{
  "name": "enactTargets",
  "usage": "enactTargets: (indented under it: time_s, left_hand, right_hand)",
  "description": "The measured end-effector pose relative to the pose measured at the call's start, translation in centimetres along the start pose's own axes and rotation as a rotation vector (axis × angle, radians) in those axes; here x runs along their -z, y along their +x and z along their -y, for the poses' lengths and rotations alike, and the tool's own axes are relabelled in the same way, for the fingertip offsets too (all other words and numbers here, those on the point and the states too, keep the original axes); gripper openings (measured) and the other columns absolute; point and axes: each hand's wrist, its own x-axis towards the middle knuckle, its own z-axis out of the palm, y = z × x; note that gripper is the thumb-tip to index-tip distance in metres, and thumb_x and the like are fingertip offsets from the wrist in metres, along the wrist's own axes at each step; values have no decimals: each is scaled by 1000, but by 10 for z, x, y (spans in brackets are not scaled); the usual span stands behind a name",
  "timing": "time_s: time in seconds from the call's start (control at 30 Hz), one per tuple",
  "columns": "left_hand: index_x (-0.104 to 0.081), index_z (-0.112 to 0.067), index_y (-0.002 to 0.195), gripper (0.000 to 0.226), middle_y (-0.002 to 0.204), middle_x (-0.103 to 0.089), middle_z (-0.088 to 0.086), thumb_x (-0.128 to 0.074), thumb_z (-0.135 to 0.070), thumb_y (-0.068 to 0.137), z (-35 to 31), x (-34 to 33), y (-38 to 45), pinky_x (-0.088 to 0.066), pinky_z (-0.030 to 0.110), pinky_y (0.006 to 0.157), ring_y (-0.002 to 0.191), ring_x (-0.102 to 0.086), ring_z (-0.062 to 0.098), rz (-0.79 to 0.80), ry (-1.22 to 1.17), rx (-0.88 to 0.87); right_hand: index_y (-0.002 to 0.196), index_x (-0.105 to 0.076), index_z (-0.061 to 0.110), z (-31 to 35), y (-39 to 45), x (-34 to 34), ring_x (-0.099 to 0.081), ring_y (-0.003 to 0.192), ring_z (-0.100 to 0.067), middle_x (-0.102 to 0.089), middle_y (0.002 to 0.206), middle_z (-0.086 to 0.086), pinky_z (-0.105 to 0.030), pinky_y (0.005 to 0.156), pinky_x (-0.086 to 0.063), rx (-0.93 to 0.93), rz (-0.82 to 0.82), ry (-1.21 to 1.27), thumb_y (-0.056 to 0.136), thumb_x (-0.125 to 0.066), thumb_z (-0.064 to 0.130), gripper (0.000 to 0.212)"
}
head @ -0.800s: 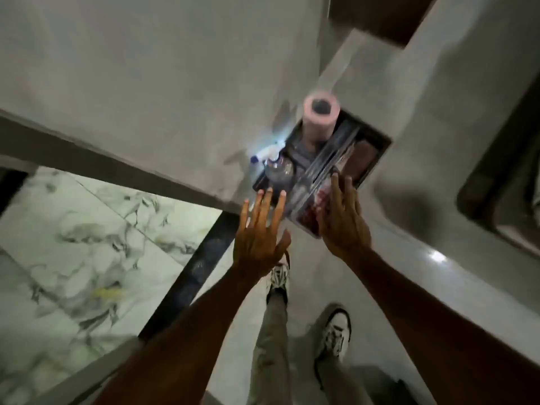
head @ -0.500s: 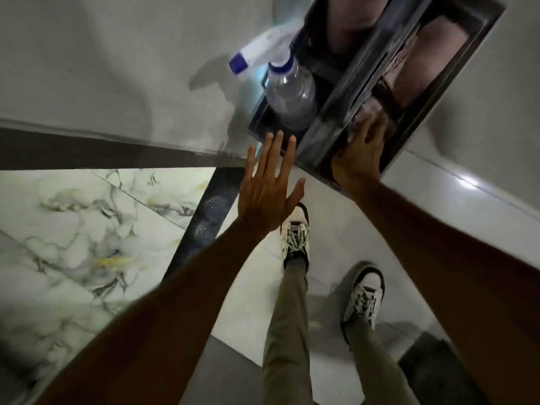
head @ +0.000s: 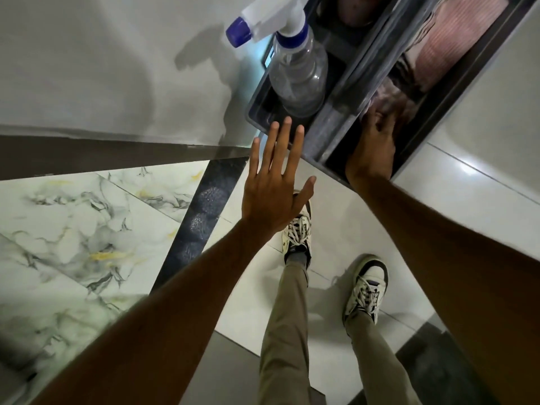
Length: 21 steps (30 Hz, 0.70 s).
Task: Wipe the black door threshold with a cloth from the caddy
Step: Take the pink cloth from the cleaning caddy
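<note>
Our right hand (head: 372, 147) reaches into the dark plastic caddy's (head: 330, 154) right compartment, fingers curling onto a soft, light, crumpled pinkish cloth (head: 388, 97) that we judge best pinched by a fold, while our left hand (head: 274, 188) hovers, fingers spread.

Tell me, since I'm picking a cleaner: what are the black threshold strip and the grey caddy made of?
The black threshold strip looks like polished stone, perhaps granite: glossy, with fine sparkling flecks. The grey rectangular caddy looks like moulded plastic: smooth, semi-matt walls, rounded rim. Neither is certain from sight alone.
</note>
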Motion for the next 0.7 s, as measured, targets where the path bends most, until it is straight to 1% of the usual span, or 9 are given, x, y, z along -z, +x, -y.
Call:
enactTargets:
  time_s: [0.17, 0.27, 0.33, 0.4, 0.47, 0.53, 0.6, 0.63, 0.7]
  left_hand:
    - [-23, -13, 173, 82, 182, -18, 18, -40, -64, 110, -5, 8, 0, 1, 53, 136, 170, -15, 36, 14, 21, 23]
    - [-23, -14, 173, 80, 182, -17, 19, -35, -63, 111, -15, 26, -11, 2, 52, 136, 170, -15, 37, -4, 25, 83]
    - [-25, -14, 173, 78, 181, -20, 20, -33, -62, 111, -23, 39, -23, -2, 52, 137, 169, -17, 37, -30, 10, 125]
    - [-28, -14, 172, 76, 180, -23, 20, -33, -60, 112, -30, 54, -42, -5, 53, 138, 169, -21, 37, -51, -27, 175]
    - [-30, -15, 172, 75, 179, -26, 20, -34, -59, 111, -39, 67, -66, -9, 55, 138, 168, -24, 36, -62, -65, 266]
    - [-31, -14, 172, 75, 179, -27, 20, -37, -57, 111, -48, 83, -100, -15, 57, 137, 168, -26, 36, -80, -89, 358]
    - [-28, -13, 172, 75, 180, -26, 20, -39, -55, 111, -57, 100, -141, -16, 58, 138, 168, -25, 36, -88, -136, 440]
    - [-27, -13, 173, 74, 180, -25, 19, -39, -54, 112, -62, 106, -159, -16, 58, 138, 168, -23, 36, -85, -159, 470]
    - [-27, -13, 173, 73, 180, -24, 19, -40, -53, 112, -67, 119, -201, -19, 61, 137, 169, -22, 36, -95, -198, 571]
  right_hand:
    - [159, -49, 14, 5, -16, 20, -55, 147, -43, -52, 162, -18, -55, 121, -49, -22, -66, 22, 105, -66, 8, 56]
    - [157, -53, 17, 3, -35, 39, -58, 144, -42, -54, 162, -15, -53, 119, -55, 46, -41, 32, 101, -65, -2, 61]
    - [157, -53, 16, 0, -49, 54, -57, 145, -43, -47, 166, -14, -53, 117, -57, 63, -23, 71, 101, -65, -1, 60]
    - [153, -57, 16, -3, -68, 72, -60, 141, -44, -51, 162, -15, -54, 114, -59, 65, -19, 125, 103, -62, 3, 51]
    - [151, -61, 18, -7, -87, 89, -64, 138, -38, -62, 154, -14, -39, 114, -59, 100, -43, 143, 103, -57, 1, 51]
    - [152, -62, 17, -11, -117, 106, -71, 125, -32, -68, 147, -16, -9, 93, -60, 197, -69, 118, 106, -54, 3, 49]
    - [147, -63, 13, -13, -152, 117, -76, 106, -31, -72, 138, -19, -2, 72, -60, 365, -54, 104, 110, -55, 9, 39]
    - [146, -63, 12, -14, -168, 119, -78, 97, -32, -73, 137, -20, -11, 69, -65, 426, -29, 109, 110, -55, 10, 37]
    - [147, -62, 11, -12, -199, 115, -77, 83, -31, -71, 139, -23, -41, 72, -72, 495, 46, 104, 111, -53, 7, 38]
